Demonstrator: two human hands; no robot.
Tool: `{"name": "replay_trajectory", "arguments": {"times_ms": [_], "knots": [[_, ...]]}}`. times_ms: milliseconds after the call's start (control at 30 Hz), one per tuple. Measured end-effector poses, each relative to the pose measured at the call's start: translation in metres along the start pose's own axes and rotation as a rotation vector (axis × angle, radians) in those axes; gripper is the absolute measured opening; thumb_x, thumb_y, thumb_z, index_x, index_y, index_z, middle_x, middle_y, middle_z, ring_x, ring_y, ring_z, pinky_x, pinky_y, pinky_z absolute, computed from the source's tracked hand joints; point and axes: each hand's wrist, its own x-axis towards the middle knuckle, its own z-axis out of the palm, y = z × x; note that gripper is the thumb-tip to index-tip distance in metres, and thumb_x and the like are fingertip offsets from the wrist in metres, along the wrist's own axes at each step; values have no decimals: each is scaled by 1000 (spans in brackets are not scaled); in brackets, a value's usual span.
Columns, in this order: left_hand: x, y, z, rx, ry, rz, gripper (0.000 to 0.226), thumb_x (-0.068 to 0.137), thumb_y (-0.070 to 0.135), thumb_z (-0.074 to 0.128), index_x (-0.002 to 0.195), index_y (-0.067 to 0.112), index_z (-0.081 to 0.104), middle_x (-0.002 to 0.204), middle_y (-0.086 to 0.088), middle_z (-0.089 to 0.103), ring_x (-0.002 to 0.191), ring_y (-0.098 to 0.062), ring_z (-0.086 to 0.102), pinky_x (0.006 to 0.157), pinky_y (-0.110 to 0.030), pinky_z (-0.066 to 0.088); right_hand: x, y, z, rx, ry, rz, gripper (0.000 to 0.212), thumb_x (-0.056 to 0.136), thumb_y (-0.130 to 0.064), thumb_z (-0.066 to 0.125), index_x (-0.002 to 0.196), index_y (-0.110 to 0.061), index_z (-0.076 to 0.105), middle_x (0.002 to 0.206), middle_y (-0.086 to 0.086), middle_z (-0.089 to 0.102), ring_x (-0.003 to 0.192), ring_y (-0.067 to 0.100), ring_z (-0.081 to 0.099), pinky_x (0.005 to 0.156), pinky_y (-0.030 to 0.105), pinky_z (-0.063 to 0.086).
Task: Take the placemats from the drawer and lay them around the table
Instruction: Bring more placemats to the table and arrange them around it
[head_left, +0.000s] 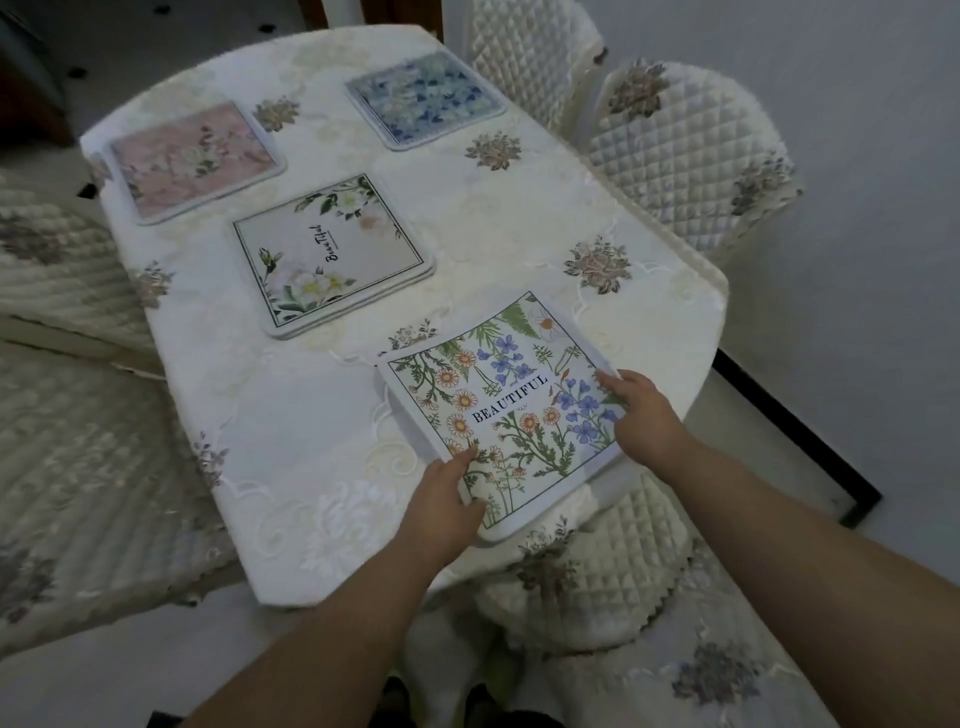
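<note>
A placemat printed with wildflowers and the word BEAUTIFUL (509, 410) is at the near right end of the table (291, 415), its near edge slightly raised and overhanging the table's edge. My left hand (441, 504) grips its near left corner, thumb on top. My right hand (644, 415) holds its right edge. Farther along lie a cream placemat with white flowers (332, 254), which shows a second edge beneath it, a pink floral placemat (192, 156) at the far left, and a blue floral placemat (423, 98) at the far right.
A cream embroidered cloth covers the table. Quilted chairs surround it: two at the right rear (685, 150) (524, 47), one on the left (67, 467), and one just below the placemat I am holding (587, 582). A white wall runs along the right.
</note>
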Motion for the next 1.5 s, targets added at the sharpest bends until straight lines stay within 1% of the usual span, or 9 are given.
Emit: {"name": "replay_trajectory", "arguments": {"times_ms": [200,367,467,600,800,967,1233,1367,1500], "knots": [[8,-17,13,24,61,-17,69,93,22,70,152,40,38,142,-3,48,130,-20,51,105,-23,36,14,31,15,-126,-14,-64,87,76,14,52,154,-22,38,158,11,34,140,37,36,118,48,30],[13,-19,14,62,72,-7,69,91,29,73,150,42,39,142,-1,50,115,-23,61,104,-34,48,21,38,25,-175,92,-128,89,74,14,53,155,-19,35,159,10,34,139,39,38,117,43,29],[14,-21,14,60,42,-16,72,86,33,78,147,44,41,140,1,53,111,-24,63,101,-40,51,11,31,31,-223,148,-45,89,81,10,54,159,-20,24,168,-1,12,150,30,15,119,38,19],[22,-22,11,57,14,-5,74,80,33,84,138,45,40,134,1,57,103,-23,65,90,-33,53,-7,13,67,-346,145,-230,66,102,-24,42,161,-18,12,168,1,-1,154,23,-6,123,38,-3],[27,-20,11,37,7,-9,73,80,27,85,134,43,39,129,2,60,103,-20,65,88,-29,53,-19,17,110,-458,35,-186,70,104,-58,14,159,-24,-10,166,-2,-20,151,14,-25,124,39,-9],[25,-22,12,5,7,-25,73,81,26,84,134,46,38,131,5,56,102,-22,66,91,-34,54,-2,42,87,-462,115,-50,76,101,-65,5,157,-21,-20,164,1,-24,150,17,-25,124,40,-7],[26,-24,13,-3,24,-22,73,80,28,84,134,47,38,132,6,56,103,-20,67,90,-31,54,24,25,83,-274,266,261,80,102,-60,13,159,-8,-6,168,10,-9,154,23,-12,125,43,-3],[23,-19,11,218,112,-42,77,77,46,82,138,49,34,117,3,56,102,-19,62,79,-31,52,24,21,91,-308,360,294,80,100,-59,16,160,-9,-1,169,9,-3,155,22,-8,125,42,-3],[19,-1,20,581,282,333,58,93,42,57,148,38,37,126,9,57,117,-17,53,95,-34,46,25,21,96,-333,410,297,80,99,-59,17,160,-9,3,169,9,2,155,22,-4,125,42,-1]]}}
